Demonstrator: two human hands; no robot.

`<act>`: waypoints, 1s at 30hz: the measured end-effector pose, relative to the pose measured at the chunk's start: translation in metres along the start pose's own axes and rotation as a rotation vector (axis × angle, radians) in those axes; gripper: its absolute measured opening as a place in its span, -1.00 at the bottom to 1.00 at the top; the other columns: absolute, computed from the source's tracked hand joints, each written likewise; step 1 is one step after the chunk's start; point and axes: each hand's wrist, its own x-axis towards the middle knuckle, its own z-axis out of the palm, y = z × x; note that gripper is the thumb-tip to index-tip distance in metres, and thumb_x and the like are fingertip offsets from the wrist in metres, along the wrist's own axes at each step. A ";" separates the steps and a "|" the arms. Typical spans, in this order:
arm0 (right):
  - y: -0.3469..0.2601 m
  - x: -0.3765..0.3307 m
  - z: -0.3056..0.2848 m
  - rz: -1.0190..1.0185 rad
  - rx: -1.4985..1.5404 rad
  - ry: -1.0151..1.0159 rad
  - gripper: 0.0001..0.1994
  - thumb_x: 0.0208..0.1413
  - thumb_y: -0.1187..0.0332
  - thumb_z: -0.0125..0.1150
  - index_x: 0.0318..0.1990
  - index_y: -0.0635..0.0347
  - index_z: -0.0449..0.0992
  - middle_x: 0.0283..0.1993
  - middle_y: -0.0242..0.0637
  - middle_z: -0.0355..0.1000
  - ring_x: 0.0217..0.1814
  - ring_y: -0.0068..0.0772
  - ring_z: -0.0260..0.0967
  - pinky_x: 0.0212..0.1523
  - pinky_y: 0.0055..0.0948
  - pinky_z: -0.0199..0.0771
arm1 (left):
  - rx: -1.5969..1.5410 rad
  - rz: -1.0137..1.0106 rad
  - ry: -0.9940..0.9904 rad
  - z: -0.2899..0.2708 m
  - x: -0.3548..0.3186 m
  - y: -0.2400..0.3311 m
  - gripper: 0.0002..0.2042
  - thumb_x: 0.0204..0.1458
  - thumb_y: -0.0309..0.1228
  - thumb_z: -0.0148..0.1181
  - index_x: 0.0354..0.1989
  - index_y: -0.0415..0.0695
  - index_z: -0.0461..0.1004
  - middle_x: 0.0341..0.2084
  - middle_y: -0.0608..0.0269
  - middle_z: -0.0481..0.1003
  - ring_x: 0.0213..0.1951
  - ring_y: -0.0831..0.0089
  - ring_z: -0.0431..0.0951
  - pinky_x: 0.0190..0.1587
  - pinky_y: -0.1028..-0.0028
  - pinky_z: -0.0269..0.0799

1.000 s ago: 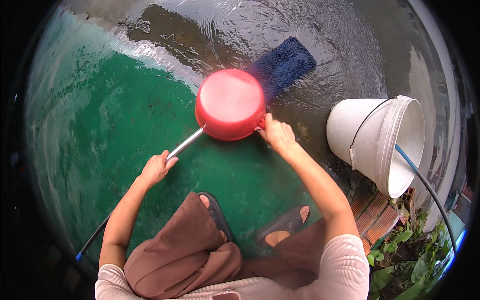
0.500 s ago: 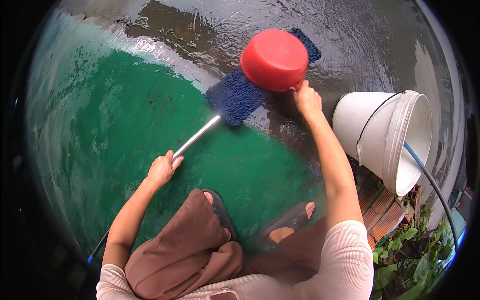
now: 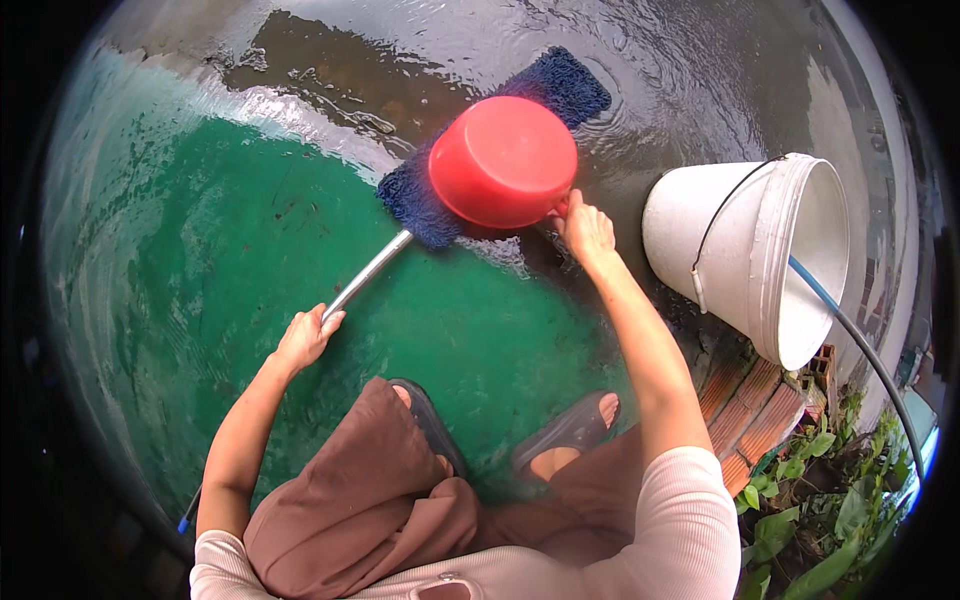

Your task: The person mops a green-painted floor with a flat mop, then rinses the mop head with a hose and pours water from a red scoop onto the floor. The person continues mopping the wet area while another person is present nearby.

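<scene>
Mop [image 3: 420,200] work on the wet floor [image 3: 180,260] is what fills this moment, and the floor is the biggest thing to read: green paint near and left, bare dark concrete far and right, all of it shining with water. Against the picture half a second back, the blue mop head has drawn nearer and leftward, so it now lies across the line where green meets grey. Its metal handle [image 3: 365,275] runs down to the left hand [image 3: 305,335], closed around the shaft.

At the right stands a white bucket [image 3: 745,260], tipped toward the far right, with a blue hose [image 3: 830,300] running into its mouth; it has not moved.

Smaller, the red basin [image 3: 503,160] has come back toward the person and now hangs upturned over the mop head, bottom uppermost, hiding the head's middle. The right hand [image 3: 585,228] pinches its rim at the near right edge, fingers curled tight. A second ago it sat lower and nearer; half a second ago it was swung far out. That swing and return suggest water has just been thrown out, so the next stroke would likely push it along.
</scene>
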 end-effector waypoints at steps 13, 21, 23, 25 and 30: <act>-0.046 -0.025 0.026 -0.099 0.043 -0.108 -0.57 -0.12 0.15 0.23 -0.25 0.28 0.25 -0.50 0.12 0.42 -0.35 0.13 0.42 -0.31 -0.05 0.42 | -0.037 -0.031 -0.034 0.007 0.010 -0.008 -0.53 0.08 -0.01 -0.11 -0.46 -0.28 0.32 -0.64 -0.17 0.36 -0.47 -0.06 0.41 -0.37 0.17 0.27; -0.021 0.047 -0.052 0.237 0.091 0.096 -0.59 -0.07 0.16 0.14 -0.20 0.36 0.35 -0.34 0.15 0.43 -0.21 0.13 0.40 -0.18 -0.07 0.39 | -0.005 -0.005 -0.009 0.014 0.014 -0.010 -0.51 0.07 0.03 -0.13 -0.46 -0.28 0.32 -0.63 -0.17 0.39 -0.45 -0.12 0.41 -0.37 0.12 0.28; -0.084 0.010 -0.037 -0.020 0.098 -0.111 -0.65 -0.09 0.23 0.15 -0.26 0.38 0.35 -0.40 0.20 0.42 -0.25 0.15 0.41 -0.20 -0.04 0.39 | 0.006 0.004 0.014 0.015 0.013 -0.012 -0.50 0.06 0.03 -0.13 -0.45 -0.28 0.31 -0.62 -0.18 0.39 -0.44 -0.14 0.41 -0.37 0.11 0.28; -0.108 -0.003 -0.022 -0.263 -0.016 -0.185 -0.68 -0.08 0.29 0.13 -0.28 0.40 0.33 -0.42 0.22 0.41 -0.30 0.12 0.43 -0.24 -0.05 0.41 | 0.022 -0.007 0.032 0.018 0.011 -0.012 -0.50 0.06 0.03 -0.13 -0.44 -0.29 0.31 -0.62 -0.19 0.40 -0.43 -0.14 0.42 -0.36 0.10 0.29; -0.023 0.095 -0.062 0.133 -0.114 -0.044 -0.71 0.01 0.22 0.05 -0.26 0.28 0.47 -0.26 0.00 0.46 -0.16 -0.08 0.43 -0.18 -0.22 0.44 | 0.089 -0.047 0.050 0.026 0.000 -0.003 -0.49 0.06 0.05 -0.14 -0.38 -0.28 0.30 -0.60 -0.20 0.42 -0.40 -0.13 0.44 -0.34 0.09 0.32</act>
